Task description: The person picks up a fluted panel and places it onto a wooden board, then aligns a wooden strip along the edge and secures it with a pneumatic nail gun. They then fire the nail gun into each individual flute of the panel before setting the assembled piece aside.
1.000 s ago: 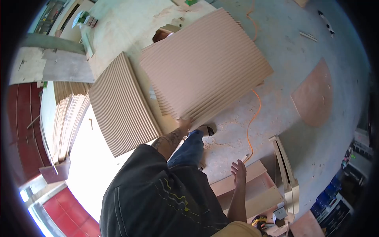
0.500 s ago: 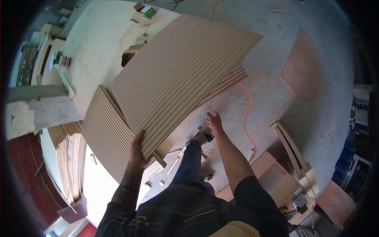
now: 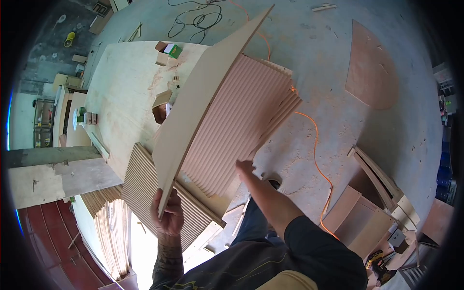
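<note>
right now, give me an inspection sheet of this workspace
surface: bench, bare plywood with offcuts on it
job's things: panel tilted up on edge, smooth back showing; stack of fluted sheets under it; fluted board beside that
clutter: green box and small blocks at the bench's far end
grips: left hand shut on the panel's lower edge; right hand open at the stack's near corner, contact unclear
cables: orange cable runs over the floor from the stack; black cable lies coiled on the floor
surroundings: curved board flat on the floor; frames at the right
</note>
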{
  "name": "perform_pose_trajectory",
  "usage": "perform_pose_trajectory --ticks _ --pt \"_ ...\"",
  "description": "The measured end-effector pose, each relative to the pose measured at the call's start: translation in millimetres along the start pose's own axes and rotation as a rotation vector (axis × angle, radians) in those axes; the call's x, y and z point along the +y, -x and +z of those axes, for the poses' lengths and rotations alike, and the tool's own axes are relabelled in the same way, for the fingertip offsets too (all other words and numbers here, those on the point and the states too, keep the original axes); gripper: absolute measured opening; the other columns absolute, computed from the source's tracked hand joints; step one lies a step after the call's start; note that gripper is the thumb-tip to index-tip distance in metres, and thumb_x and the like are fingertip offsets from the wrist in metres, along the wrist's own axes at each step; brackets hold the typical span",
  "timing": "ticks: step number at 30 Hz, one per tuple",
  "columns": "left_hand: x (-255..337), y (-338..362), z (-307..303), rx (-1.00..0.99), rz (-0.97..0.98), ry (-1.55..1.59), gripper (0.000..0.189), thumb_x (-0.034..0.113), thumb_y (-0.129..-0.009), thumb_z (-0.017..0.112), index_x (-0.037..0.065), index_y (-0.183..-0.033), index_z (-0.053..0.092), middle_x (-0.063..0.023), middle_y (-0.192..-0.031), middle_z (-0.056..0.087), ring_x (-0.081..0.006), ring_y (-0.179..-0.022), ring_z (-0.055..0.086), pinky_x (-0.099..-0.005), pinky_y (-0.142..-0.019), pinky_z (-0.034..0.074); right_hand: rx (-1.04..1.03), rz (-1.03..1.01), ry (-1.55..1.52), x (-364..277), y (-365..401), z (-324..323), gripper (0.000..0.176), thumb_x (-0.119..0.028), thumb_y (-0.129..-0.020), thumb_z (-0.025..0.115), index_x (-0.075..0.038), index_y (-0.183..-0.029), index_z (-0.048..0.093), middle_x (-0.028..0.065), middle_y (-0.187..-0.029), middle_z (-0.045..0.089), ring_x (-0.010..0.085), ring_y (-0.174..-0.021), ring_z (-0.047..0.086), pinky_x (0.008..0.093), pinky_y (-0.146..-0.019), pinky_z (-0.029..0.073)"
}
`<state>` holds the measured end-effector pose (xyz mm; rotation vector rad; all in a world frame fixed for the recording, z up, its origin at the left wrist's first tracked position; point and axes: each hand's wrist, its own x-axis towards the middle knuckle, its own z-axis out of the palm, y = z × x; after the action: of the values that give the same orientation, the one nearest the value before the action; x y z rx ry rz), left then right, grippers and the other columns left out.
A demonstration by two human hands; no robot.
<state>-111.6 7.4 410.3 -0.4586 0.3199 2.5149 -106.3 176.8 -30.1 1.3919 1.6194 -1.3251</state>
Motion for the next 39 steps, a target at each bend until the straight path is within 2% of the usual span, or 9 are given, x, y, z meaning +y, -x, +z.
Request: perform_pose_trajectory --ticks 2,7,16,20,26,28,30,33,39 --pt "-19.1 1.4 9.7 0.008 -0.056 0.041 0.046 0.021 -0.116 0.047 -0.016 -0.143 0.043 -0.0210 -0.113 0.064 -0.0270 -0.104 0.074 -0.0347 -0.081 0.073 -0.307 0.107 -0.389 10.4 36.0 33.9 0.102 -0.041 -0.095 0.076 0.004 -0.165 0.016 0.0305 -0.170 0.033 0.0430 -0.146 0.050 0.0522 -0.116 0.049" --pt "-42.4 -1.2 21.9 0.033 -0.122 0.099 0.044 0.021 -0.115 0.048 -0.011 -0.145 0.045 -0.0236 -0.126 0.065 -0.0300 -0.107 0.074 -0.0376 -0.083 0.073 -0.059 0.516 -0.601 -25.8 72.3 87.2 0.096 -0.031 -0.100 0.067 -0.008 -0.172 0.009 0.0297 -0.170 0.030 0.0377 -0.143 0.056 0.0553 -0.116 0.050" --pt "-26.5 -0.8 20.9 -0.049 -0.148 0.079 0.052 0.016 -0.116 0.047 -0.009 -0.159 0.034 -0.0149 -0.115 0.061 -0.0237 -0.114 0.070 -0.0300 -0.092 0.070 0.266 0.360 -0.241 -48.9 130.0 60.4 0.101 -0.022 -0.095 0.076 -0.009 -0.171 0.010 0.0301 -0.166 0.029 0.0477 -0.148 0.045 0.0593 -0.120 0.047" --pt "-24.0 4.7 4.4 -0.048 -0.150 0.103 0.054 0.013 -0.114 0.051 -0.007 -0.162 0.035 -0.0136 -0.117 0.059 -0.0260 -0.119 0.069 -0.0311 -0.091 0.069 0.168 0.305 -0.376 -25.2 121.8 51.1 0.088 -0.027 -0.093 0.081 -0.005 -0.159 0.027 0.0294 -0.163 0.035 0.0499 -0.142 0.050 0.0618 -0.113 0.048" --pt "-16.7 3.4 -10.3 0.023 -0.237 0.104 0.045 0.011 -0.114 0.051 -0.004 -0.156 0.048 -0.0112 -0.119 0.060 -0.0279 -0.116 0.070 -0.0328 -0.083 0.068 0.292 -0.236 -0.556 20.3 110.1 67.1 0.071 -0.070 -0.094 0.067 -0.004 -0.120 0.073 0.0247 -0.113 0.077 0.0423 -0.112 0.072 0.0540 -0.098 0.055" --pt "-0.9 -1.7 -18.5 0.029 -0.327 0.216 0.045 0.017 -0.112 0.059 -0.003 -0.152 0.054 -0.0154 -0.126 0.062 -0.0339 -0.116 0.070 -0.0438 -0.086 0.068 0.100 -0.511 -0.532 18.4 128.0 25.4 0.059 -0.058 -0.106 0.059 -0.002 -0.124 0.071 0.0274 -0.125 0.072 0.0455 -0.114 0.068 0.0533 -0.101 0.053" --pt "32.4 -1.5 -39.9 0.024 -0.289 0.212 0.054 0.011 -0.113 0.055 -0.003 -0.163 0.041 -0.0179 -0.124 0.060 -0.0268 -0.116 0.067 -0.0320 -0.091 0.066 0.114 -0.346 -0.548 5.3 171.8 -31.9 0.049 -0.047 -0.107 0.063 -0.002 -0.125 0.071 0.0244 -0.115 0.075 0.0385 -0.109 0.071 0.0483 -0.098 0.054" --pt "68.2 16.8 -66.9 0.170 -0.241 0.142 0.044 0.018 -0.113 0.057 0.002 -0.155 0.055 -0.0129 -0.110 0.064 -0.0210 -0.102 0.068 -0.0303 -0.080 0.064 0.111 -0.501 -0.933 0.2 192.4 -103.1 0.036 -0.033 -0.110 0.066 0.000 -0.125 0.071 0.0038 -0.090 0.070 0.0111 -0.092 0.061 0.0358 -0.083 0.051" --pt "79.9 1.9 -122.1 0.136 -0.367 -0.073 0.042 0.022 -0.112 0.061 0.005 -0.150 0.061 -0.0101 -0.103 0.068 -0.0183 -0.096 0.069 -0.0300 -0.074 0.064 0.283 -0.711 -0.792 48.2 255.8 -267.5 0.034 -0.027 -0.107 0.066 0.006 -0.115 0.072 0.0070 -0.089 0.073 0.0104 -0.084 0.063 0.0360 -0.078 0.054"
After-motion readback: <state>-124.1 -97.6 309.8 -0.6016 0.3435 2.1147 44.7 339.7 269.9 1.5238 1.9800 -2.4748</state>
